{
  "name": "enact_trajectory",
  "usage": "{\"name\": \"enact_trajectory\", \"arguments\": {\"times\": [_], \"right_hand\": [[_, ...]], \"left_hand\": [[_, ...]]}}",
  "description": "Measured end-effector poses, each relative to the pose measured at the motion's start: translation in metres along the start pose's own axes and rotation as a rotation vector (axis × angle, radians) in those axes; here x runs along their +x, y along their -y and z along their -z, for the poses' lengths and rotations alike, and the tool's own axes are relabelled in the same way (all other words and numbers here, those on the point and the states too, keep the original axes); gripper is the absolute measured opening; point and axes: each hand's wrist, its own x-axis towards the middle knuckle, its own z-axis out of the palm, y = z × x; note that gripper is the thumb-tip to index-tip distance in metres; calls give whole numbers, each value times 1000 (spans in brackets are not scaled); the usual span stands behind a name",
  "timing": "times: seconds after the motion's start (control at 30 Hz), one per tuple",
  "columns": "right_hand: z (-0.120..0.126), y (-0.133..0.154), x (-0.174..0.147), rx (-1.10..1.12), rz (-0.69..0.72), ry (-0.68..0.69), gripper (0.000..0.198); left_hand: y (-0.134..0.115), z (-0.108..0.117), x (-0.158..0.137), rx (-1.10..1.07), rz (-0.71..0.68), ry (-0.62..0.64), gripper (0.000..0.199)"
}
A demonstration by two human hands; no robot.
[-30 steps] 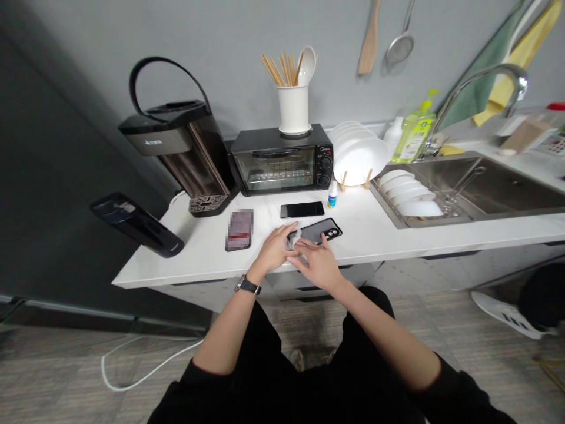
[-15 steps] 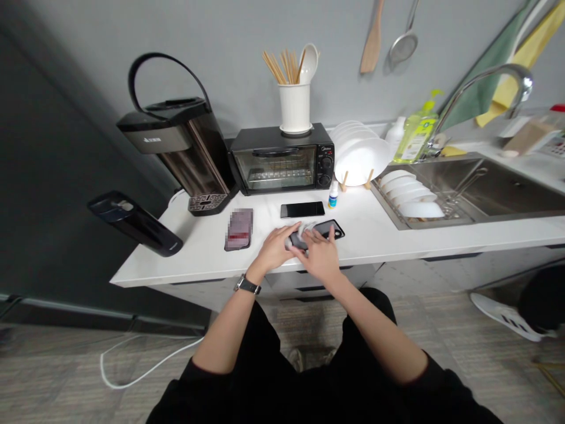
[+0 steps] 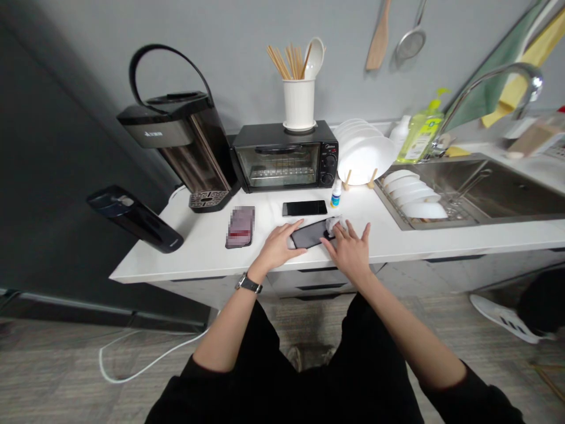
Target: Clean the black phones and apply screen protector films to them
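Observation:
A dark phone case [image 3: 309,234] lies at a slant near the front edge of the white counter. My left hand [image 3: 278,247] grips its left end, thumb on the near edge and fingers on the far one. Under the fingers of my right hand [image 3: 351,250], a crumpled white tissue [image 3: 334,225] presses on the case's right end and hides part of it. Just behind the case a black smartphone [image 3: 304,208] rests flat, and a small white spray bottle with a blue label [image 3: 336,194] stands beside it.
A blurred purple-grey flat item [image 3: 241,227] lies left of my hands. Farther left are a dark bottle [image 3: 136,221] and a tall water dispenser [image 3: 185,147]. Behind stands a toaster oven [image 3: 282,159]; plates [image 3: 364,156] and a sink [image 3: 507,191] are right. A person's shoe [image 3: 503,318] shows below.
My right hand has slid the tissue rightward along the phone case to its right end. My left hand stays at the left end. The view has shifted slightly.

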Motion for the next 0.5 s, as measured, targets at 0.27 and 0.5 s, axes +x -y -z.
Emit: {"name": "enact_trajectory", "arguments": {"times": [0.27, 0.5], "right_hand": [[-18, 79, 12, 156, 62, 104, 76], [4, 63, -13, 255, 123, 165, 55]], "left_hand": [[11, -2, 0, -2, -27, 17, 86], [9, -3, -1, -6, 18, 8, 93]]}}
